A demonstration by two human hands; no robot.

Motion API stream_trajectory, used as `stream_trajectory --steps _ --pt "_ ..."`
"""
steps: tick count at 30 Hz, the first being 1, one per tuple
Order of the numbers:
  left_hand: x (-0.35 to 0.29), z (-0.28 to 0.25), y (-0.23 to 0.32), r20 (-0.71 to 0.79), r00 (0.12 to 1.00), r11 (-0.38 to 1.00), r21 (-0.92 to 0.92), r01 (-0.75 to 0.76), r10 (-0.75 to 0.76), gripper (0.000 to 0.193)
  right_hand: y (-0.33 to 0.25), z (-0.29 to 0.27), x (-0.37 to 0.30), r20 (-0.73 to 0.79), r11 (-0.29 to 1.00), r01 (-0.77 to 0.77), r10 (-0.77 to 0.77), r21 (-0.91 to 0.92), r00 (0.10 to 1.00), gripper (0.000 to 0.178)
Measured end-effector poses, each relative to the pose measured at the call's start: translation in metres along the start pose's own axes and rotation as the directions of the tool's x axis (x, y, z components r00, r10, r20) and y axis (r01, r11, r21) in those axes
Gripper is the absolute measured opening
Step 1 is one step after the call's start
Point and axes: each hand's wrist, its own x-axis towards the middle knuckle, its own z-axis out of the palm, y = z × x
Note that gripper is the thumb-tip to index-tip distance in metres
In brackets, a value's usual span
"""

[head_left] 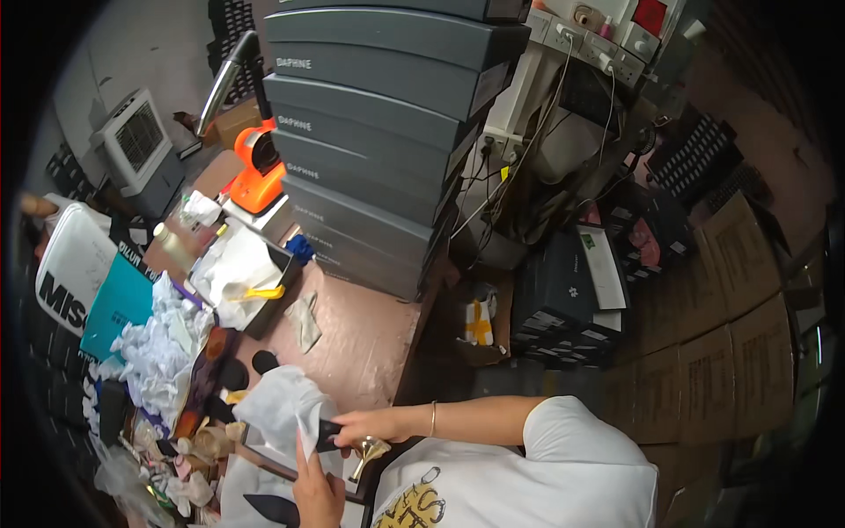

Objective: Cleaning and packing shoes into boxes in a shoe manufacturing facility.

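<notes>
The person's left hand [319, 491], at the bottom centre, reaches up with its fingers straight against white tissue paper [280, 400]; I cannot tell whether it pinches the sheet. The right hand [363, 429], just above and to the right, is closed around a dark shoe [327, 436] with a shiny gold heel [373, 451]. The left wrist is cut off by the lower edge, and the paper and the fingers hide most of the shoe, so its full shape is hard to make out. The shoe lies at the right hand's fingers, just above the left hand, its dark part beside the paper and its heel jutting below the right hand.

From the left, a pale air cooler [138, 145] stands in the upper left above a teal panel [119, 304] and a heap of crumpled paper [167, 352]. The small clutter in the lower left is too jumbled to sort out. Right of the heap, an open box [283, 290] holds white paper and a yellow-handled tool [264, 293], with an orange device [258, 176] behind it. A limp cloth [304, 322] lies on the table [374, 339] above the hands. The tall stack of grey boxes [370, 110] at the top centre is cut off by the upper edge. Further right are tangled cables, dark boxes [550, 308] and brown cartons [713, 361], which fade into the black rim.
</notes>
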Motion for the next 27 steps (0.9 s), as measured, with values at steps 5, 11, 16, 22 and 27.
stream_trajectory --steps 5,11,16,22,27 --pt "0.027 0.009 0.011 -0.004 1.0 0.999 0.049 -0.009 0.009 0.073 -0.031 -0.017 0.007 -0.265 0.84 0.082 0.075 0.537 0.961 0.02" --pt "0.052 0.027 0.017 -0.072 0.979 0.98 0.066 -0.185 0.19 0.063 -0.009 -0.015 0.019 -0.282 0.888 0.161 -0.302 -0.431 0.911 0.026" --pt "0.036 0.045 0.039 0.072 0.914 0.915 0.034 -0.402 0.398 0.063 -0.031 -0.002 0.029 -0.24 0.857 0.127 -0.003 0.499 0.971 0.029" --pt "0.021 0.088 0.044 0.084 0.839 0.826 -0.255 -0.503 0.537 0.069 -0.01 -0.011 0.02 -0.147 0.723 0.074 -0.238 -0.687 0.96 0.031" --pt "-0.007 0.081 -0.002 -0.228 0.971 0.845 -0.502 -0.185 0.077 0.064 0.03 -0.133 0.052 0.001 -0.237 -0.107 -0.415 -0.966 0.91 0.033"
